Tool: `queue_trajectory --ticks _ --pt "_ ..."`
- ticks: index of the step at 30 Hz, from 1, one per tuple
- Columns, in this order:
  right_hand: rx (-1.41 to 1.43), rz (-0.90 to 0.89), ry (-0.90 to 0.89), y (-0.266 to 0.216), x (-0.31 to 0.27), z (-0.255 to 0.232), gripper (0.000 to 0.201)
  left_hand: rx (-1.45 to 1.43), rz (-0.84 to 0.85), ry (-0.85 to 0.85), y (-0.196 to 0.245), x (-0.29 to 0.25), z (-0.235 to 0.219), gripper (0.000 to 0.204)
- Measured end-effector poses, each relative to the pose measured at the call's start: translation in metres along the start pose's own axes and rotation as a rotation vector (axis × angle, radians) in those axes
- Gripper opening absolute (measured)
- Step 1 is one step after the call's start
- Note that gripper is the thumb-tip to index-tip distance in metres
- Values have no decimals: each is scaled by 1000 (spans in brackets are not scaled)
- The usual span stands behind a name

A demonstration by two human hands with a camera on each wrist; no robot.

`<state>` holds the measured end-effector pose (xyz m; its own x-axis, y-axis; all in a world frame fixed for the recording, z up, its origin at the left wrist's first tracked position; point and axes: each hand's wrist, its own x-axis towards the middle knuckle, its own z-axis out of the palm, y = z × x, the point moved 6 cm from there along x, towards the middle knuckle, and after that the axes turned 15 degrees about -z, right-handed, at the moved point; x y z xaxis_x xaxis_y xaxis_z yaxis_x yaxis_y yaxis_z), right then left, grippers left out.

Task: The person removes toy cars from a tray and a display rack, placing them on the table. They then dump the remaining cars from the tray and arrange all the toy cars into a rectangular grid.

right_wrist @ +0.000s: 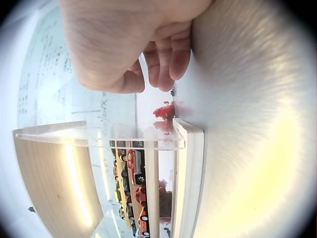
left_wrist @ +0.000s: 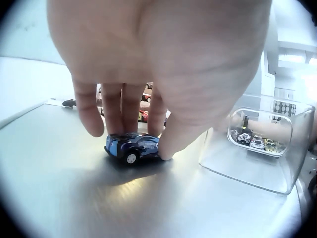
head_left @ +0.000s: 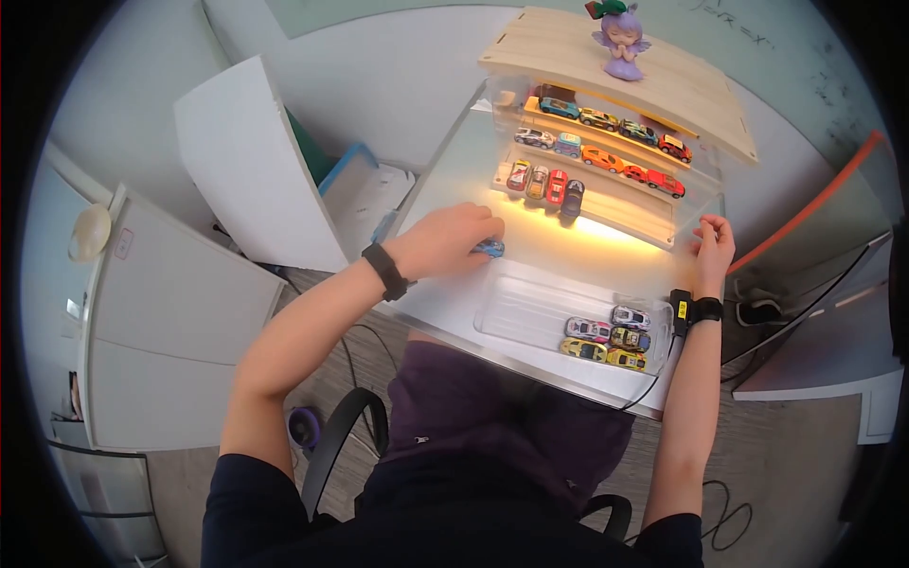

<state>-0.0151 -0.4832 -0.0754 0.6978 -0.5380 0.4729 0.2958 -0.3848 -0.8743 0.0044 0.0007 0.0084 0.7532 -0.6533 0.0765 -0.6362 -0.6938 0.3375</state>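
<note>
A small blue toy car (left_wrist: pixel 133 148) stands on the table, with the left hand (left_wrist: pixel 158 54) over it, thumb at one end and fingertips along its far side; the head view shows the same car (head_left: pixel 490 248) beneath the left hand (head_left: pixel 443 239). Beside the lit display case, at its right end, is the right hand (head_left: pixel 712 248). In the right wrist view the right hand (right_wrist: pixel 133 49) has loosely bent fingers and nothing between them. Rows of toy cars (head_left: pixel 602 159) stand in the case, its wooden end (right_wrist: pixel 190 183) near that hand.
A clear plastic box (head_left: pixel 511 317) lies at the table's front edge, several toy cars (head_left: pixel 630 339) at its right end. On the case's wooden top (head_left: pixel 559 43) stands a purple figurine (head_left: pixel 622 47). A white panel (head_left: pixel 256 161) rises left of the table.
</note>
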Motion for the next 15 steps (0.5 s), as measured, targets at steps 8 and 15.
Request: queue_trajectory --ticks 8,15 --pt "-16 11 3 -3 0 1 9 -131 -63 -8 19 30 -3 24" --pt "4 -4 3 -1 -1 0 10 -95 24 93 18 43 14 21"
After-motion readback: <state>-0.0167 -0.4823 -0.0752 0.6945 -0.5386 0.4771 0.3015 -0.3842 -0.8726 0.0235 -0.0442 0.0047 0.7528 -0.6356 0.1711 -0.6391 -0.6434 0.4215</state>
